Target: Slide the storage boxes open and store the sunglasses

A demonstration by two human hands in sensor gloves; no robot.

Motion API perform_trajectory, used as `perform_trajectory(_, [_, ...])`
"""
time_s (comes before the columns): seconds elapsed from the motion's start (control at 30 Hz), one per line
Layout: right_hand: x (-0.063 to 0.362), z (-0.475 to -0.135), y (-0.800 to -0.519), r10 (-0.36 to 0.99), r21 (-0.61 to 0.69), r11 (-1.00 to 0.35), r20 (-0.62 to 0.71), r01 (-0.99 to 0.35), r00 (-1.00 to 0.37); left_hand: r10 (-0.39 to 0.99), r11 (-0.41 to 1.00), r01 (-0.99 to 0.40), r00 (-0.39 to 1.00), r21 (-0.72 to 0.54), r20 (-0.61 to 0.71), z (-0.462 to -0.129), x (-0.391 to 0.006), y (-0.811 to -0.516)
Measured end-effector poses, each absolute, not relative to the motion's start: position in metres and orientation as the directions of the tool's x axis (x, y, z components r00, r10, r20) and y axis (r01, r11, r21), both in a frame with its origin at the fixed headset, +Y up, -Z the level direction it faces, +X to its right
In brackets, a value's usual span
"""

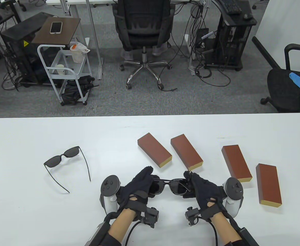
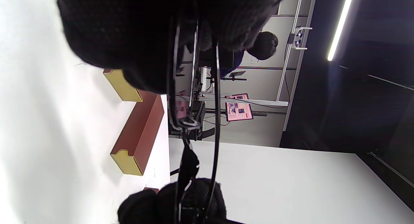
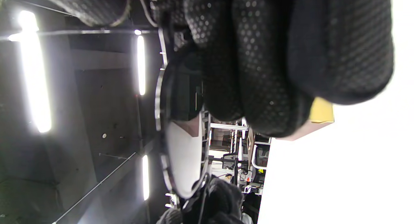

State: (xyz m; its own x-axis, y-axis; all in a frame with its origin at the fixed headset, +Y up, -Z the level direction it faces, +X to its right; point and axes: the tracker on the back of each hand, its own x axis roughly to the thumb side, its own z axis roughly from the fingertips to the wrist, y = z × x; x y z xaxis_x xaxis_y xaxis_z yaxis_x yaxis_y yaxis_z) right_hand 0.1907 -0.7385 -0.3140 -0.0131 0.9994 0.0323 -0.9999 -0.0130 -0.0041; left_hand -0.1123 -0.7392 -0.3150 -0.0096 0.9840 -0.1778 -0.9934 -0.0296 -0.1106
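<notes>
Your hands: left hand (image 1: 139, 185) and right hand (image 1: 199, 187) pinch dark sunglasses (image 1: 171, 186) by their ends.
Four boxes (image 1: 154, 149): beyond those sunglasses, on bench (image 1: 24, 217).
Spare sunglasses (image 1: 66, 164): left of them.

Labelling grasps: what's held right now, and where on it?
Dark-lensed black sunglasses, held by both hands: left hand grips one outer end, right hand the other, at the hinges.
</notes>
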Motion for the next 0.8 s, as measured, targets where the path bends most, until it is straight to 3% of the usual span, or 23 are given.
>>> perform_trajectory(0.4, [0.198, -0.31, -0.74, 0.987, -0.156, -0.155, -0.065, -0.976, -0.147, 0.962, -0.222, -0.943, -0.171, -0.246, -0.214, -0.311, -0.099, -0.744])
perform_trajectory(0.8, [0.199, -0.308, -0.733, 0.942, -0.192, -0.336, -0.068, -0.922, -0.329, 0.964, -0.213, -0.936, -0.156, -0.279, -0.214, -0.309, -0.096, -0.743])
